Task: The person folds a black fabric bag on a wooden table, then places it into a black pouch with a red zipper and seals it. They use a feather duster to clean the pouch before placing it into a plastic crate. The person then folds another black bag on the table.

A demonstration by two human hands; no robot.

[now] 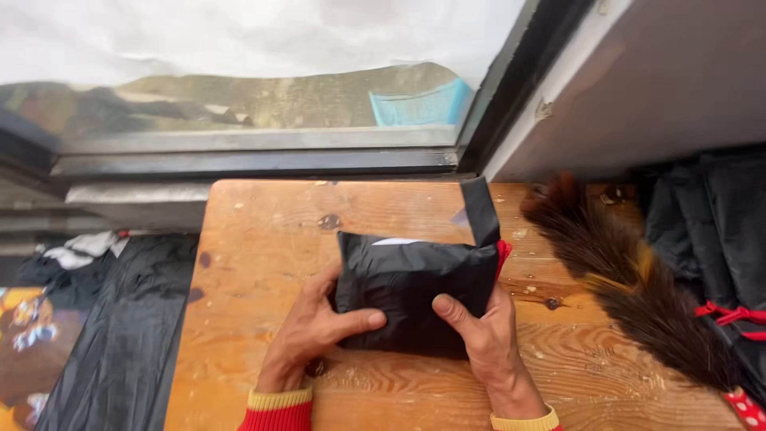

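A black plastic-wrapped parcel (pixel 411 283) lies on a worn wooden table (pixel 263 231). A loose black flap stands up at its far right corner, and a bit of red shows at its right edge. My left hand (pixel 319 331) grips the parcel's near left side, thumb pressed on top. Gripping the near right side is my right hand (pixel 483 331), its thumb also on top. Both wrists wear red sleeves with yellow cuffs.
A brown feather duster (pixel 630 279) with a red dotted handle lies along the table's right side. Dark cloth with a red tie (pixel 730 313) is at far right. Black plastic sheeting (pixel 120 335) covers the floor at left. A window (pixel 239 88) is behind the table.
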